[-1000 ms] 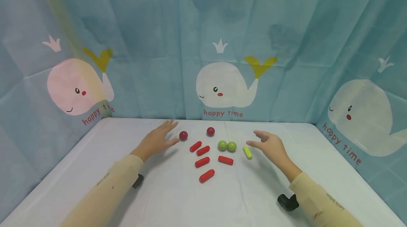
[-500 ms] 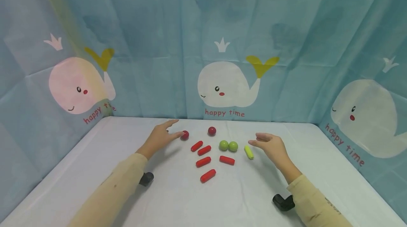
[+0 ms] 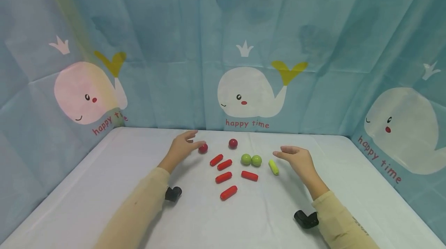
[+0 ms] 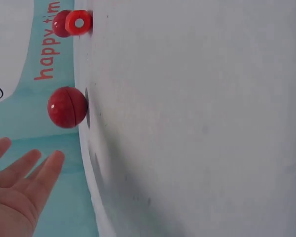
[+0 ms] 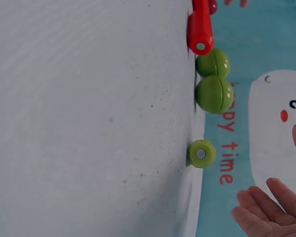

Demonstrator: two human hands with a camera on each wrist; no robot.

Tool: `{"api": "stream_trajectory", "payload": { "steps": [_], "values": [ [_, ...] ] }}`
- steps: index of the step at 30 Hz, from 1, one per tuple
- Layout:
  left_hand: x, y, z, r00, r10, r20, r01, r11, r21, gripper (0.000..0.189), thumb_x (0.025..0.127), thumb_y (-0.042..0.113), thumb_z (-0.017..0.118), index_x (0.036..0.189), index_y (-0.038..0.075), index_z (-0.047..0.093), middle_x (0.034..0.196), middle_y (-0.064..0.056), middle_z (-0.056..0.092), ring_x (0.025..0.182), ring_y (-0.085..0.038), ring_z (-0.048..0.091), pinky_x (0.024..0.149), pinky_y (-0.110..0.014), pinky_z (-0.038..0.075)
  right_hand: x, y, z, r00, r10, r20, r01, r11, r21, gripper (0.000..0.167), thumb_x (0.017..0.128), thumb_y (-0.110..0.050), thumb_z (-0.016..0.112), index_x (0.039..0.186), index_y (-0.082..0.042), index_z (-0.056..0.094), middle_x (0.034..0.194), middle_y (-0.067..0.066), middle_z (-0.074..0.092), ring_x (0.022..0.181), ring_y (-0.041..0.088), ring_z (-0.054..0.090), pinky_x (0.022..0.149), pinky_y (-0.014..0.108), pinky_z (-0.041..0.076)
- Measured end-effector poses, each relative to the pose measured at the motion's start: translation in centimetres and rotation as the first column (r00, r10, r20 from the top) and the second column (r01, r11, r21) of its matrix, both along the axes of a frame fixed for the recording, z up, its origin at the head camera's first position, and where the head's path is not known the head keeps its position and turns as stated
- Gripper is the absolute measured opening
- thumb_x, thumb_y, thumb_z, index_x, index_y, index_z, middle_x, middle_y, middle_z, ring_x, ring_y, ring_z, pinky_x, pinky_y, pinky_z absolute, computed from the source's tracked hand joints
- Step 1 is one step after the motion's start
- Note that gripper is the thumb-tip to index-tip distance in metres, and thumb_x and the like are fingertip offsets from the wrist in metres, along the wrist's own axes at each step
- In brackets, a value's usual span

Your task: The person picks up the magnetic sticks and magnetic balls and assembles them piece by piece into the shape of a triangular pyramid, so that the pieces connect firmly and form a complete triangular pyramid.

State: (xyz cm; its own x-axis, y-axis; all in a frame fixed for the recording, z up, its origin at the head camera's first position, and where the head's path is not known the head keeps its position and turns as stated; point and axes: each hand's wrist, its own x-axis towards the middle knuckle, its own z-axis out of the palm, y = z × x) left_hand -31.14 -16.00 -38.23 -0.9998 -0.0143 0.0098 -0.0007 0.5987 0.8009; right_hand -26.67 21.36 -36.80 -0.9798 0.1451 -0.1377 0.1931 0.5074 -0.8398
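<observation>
Your left hand is in the air to the left of the green balls, nearest the red ball. Its grip is wide, with the fingers extended and the thumb apart from them. From the head view your thumb seems to meet the ball, but the left wrist view shows a gap between your fingertips and it. That ball rests on the table, left of the green balls and a little farther from you than they are.

Your right hand hangs to the right of the green balls, its grip also wide, fingers straight and thumb well away from them. The lime stick lies just right of the green balls, near your fingertips but clear of them.

The second red ball sits behind the green balls and slightly left. Of your five red sticks, two lie side by side to the left of the green balls, one lies left and nearer you, one is just in front of them, and the last is the closest to you. A whale curtain hangs behind the green balls.
</observation>
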Motion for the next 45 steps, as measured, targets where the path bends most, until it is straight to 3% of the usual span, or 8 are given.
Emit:
{"api": "stream_trajectory", "payload": {
  "steps": [11,17,24,32,37,40,45],
  "values": [
    [-0.2,0.7,-1.1,0.995,0.083,0.062,-0.087,0.995,0.058,0.069,0.089,0.038,0.072,0.148,0.014,0.046,0.15,-0.018,0.048,0.137,-0.039,0.046,0.107,-0.055,0.045,-0.1,-0.2,-0.2,0.997,-0.038,0.069,0.038,0.999,-0.004,0.067,0.087,-0.045,0.073,0.138,-0.005,0.056,0.149,0.023,0.047,0.142,0.041,0.038,0.116,0.058,0.031],
    [-0.2,1.0,-1.4,0.992,0.088,0.093,-0.101,0.985,0.141,0.067,0.089,0.035,0.073,0.147,0.013,0.047,0.15,-0.019,0.047,0.131,-0.038,0.054,0.101,-0.047,0.052,-0.1,0.2,-0.3,0.998,-0.013,0.054,0.012,1.0,0.02,0.065,0.087,-0.044,0.073,0.137,-0.007,0.057,0.148,0.02,0.05,0.143,0.041,0.037,0.117,0.059,0.029],
    [-0.1,1.2,-2.3,0.992,0.07,0.104,-0.086,0.984,0.159,0.066,0.089,0.031,0.074,0.146,0.01,0.048,0.151,-0.02,0.047,0.13,-0.036,0.055,0.099,-0.043,0.053,0.2,0.2,-1.1,0.998,0.026,0.064,-0.028,0.999,0.034,0.061,0.088,-0.038,0.073,0.136,-0.003,0.058,0.142,0.019,0.056,0.138,0.04,0.045,0.114,0.059,0.034],
    [-0.4,1.4,-2.4,0.992,0.083,0.096,-0.099,0.977,0.186,0.06,0.088,0.026,0.075,0.142,0.008,0.053,0.147,-0.022,0.05,0.127,-0.036,0.057,0.099,-0.044,0.053,-0.1,0.1,-0.9,0.995,0.031,0.096,-0.038,0.997,0.069,0.052,0.087,-0.029,0.075,0.128,0.001,0.063,0.137,0.024,0.059,0.121,0.037,0.06,0.104,0.051,0.048],
    [-0.5,1.5,-2.4,0.991,0.101,0.093,-0.117,0.976,0.182,0.057,0.089,0.025,0.075,0.139,0.007,0.056,0.145,-0.022,0.053,0.125,-0.035,0.059,0.097,-0.043,0.054,-0.7,0.4,-1.0,0.991,0.045,0.126,-0.053,0.997,0.058,0.052,0.084,-0.026,0.079,0.124,0.004,0.064,0.131,0.025,0.062,0.102,0.026,0.069,0.096,0.044,0.054],
    [-0.6,1.5,-2.4,0.99,0.108,0.092,-0.123,0.976,0.182,0.055,0.089,0.024,0.075,0.138,0.008,0.057,0.144,-0.021,0.054,0.125,-0.035,0.059,0.097,-0.042,0.054,-1.2,0.4,-1.1,0.988,0.041,0.151,-0.053,0.996,0.072,0.052,0.082,-0.026,0.081,0.122,0.003,0.065,0.124,0.023,0.066,0.09,0.016,0.069,0.09,0.04,0.056],
    [-0.8,1.6,-2.2,0.988,0.116,0.099,-0.132,0.977,0.17,0.053,0.089,0.025,0.075,0.137,0.009,0.058,0.141,-0.02,0.056,0.123,-0.034,0.06,0.097,-0.042,0.055,-1.9,0.5,-1.3,0.983,0.04,0.18,-0.058,0.994,0.096,0.052,0.081,-0.026,0.081,0.121,0.003,0.066,0.116,0.02,0.069,0.078,0.011,0.066,0.082,0.033,0.057]
  ]
}}
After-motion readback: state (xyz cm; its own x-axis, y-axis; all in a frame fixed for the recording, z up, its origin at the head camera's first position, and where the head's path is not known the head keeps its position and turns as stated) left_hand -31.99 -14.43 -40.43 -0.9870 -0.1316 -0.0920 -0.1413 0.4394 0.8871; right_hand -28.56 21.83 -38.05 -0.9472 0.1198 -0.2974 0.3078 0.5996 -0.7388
